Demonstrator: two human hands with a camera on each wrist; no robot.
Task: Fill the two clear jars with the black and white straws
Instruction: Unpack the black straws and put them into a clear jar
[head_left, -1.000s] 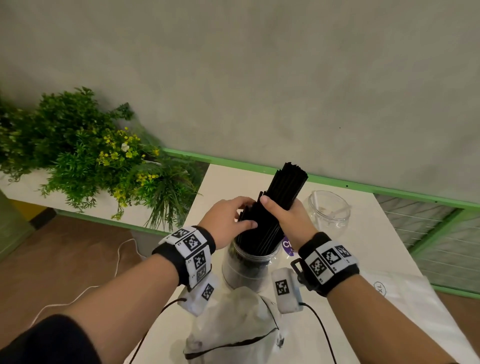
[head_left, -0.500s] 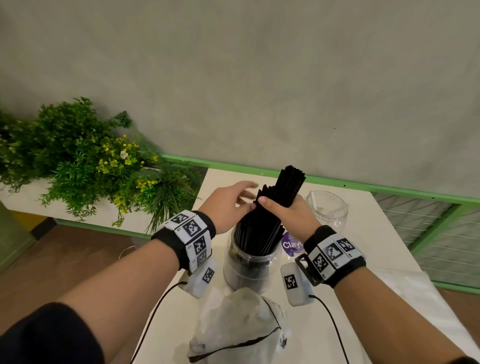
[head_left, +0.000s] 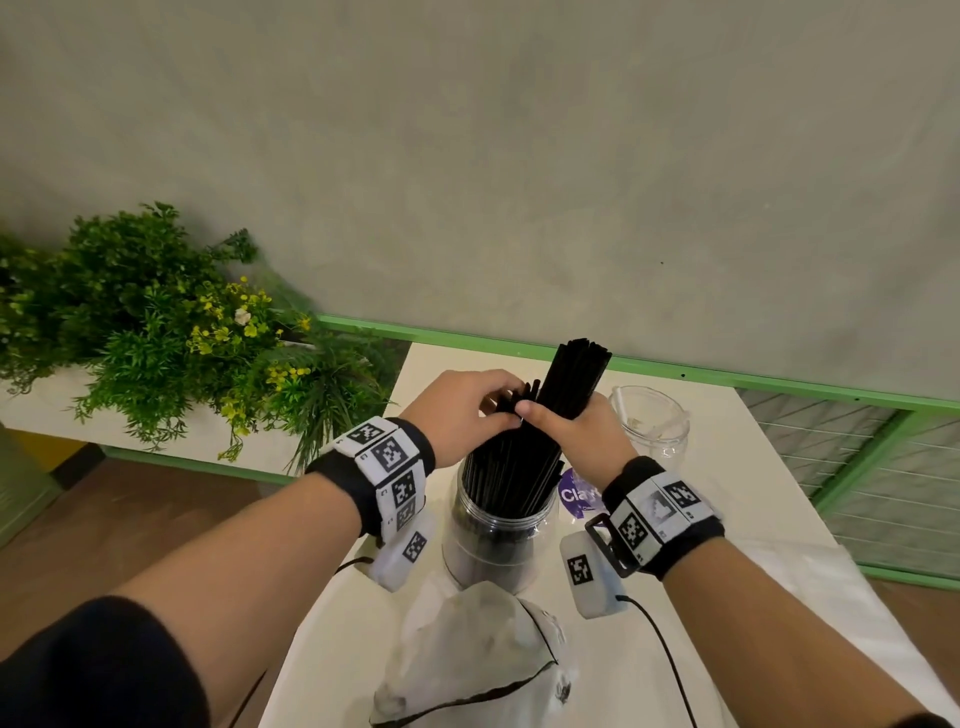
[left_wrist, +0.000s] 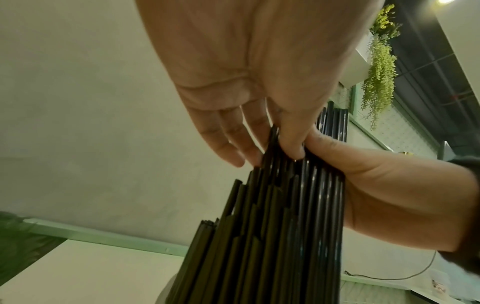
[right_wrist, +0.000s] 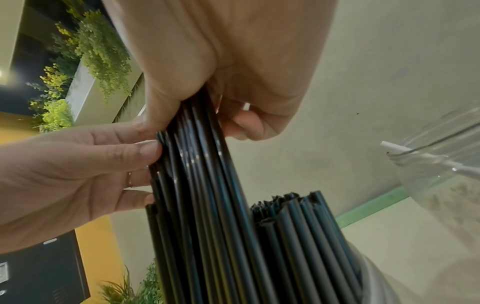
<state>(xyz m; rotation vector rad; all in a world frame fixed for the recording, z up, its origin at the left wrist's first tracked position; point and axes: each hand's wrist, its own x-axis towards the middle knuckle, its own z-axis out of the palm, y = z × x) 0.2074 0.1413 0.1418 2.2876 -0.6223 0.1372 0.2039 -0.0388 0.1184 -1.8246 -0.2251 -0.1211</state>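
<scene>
Head view shows both hands working a bundle of black straws (head_left: 524, 457) that stands in the nearer clear jar (head_left: 498, 540) on the white table (head_left: 727, 587). The right hand (head_left: 571, 431) is wrapped around the bundle just above the rim, thumb and curled fingers grasping it, while the left hand (head_left: 462, 410) lies with relaxed, nearly straight fingers against the shorter straw ends, pressing them rather than gripping. The step in hand looks like seating and evening out the black straws, since their tops sit at different heights and one tall cluster leans toward the wall. The next move probably calls for tapping the high ones down with the left fingers while the right hand loosens enough to let them slide, without tipping the jar. By count there are two clear jars: this one, packed with black straws too many to number, and a second jar (head_left: 652, 421) farther right, holding at least one white straw (right_wrist: 397, 149) resting across its rim. A crumpled white bag (head_left: 467, 660) lies nearest the person and a purple sticker (head_left: 576, 496) sits between the jars. The white straws appear largely still to be loaded.
</scene>
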